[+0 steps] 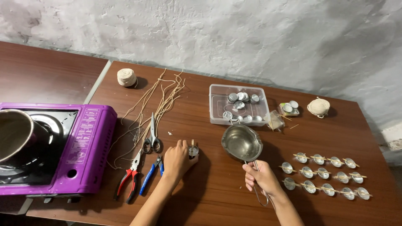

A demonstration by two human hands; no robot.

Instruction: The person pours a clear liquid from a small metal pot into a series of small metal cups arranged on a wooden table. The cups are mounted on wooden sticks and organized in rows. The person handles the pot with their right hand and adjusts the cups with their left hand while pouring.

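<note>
Fingers of the left hand curl around a small metal cup on the brown table, thumb side toward the cup, gripping it from the left. A thin stick stands up from the cup, just beside the fingertips. The right hand is closed in a fist around the wire handle of a steel pouring pot, which it holds tilted a little above the table, just right of the cup and near it.

Left of the left hand lie scissors, red pliers and blue pliers, with loose lengths of wick string spread behind them. A purple stove with a pan sits at the far left. Behind the pot is a clear box of metal cups. Right of the right hand, three rows of filled cups lie with sticks across their rims. Two balls of string rest near the wall.
</note>
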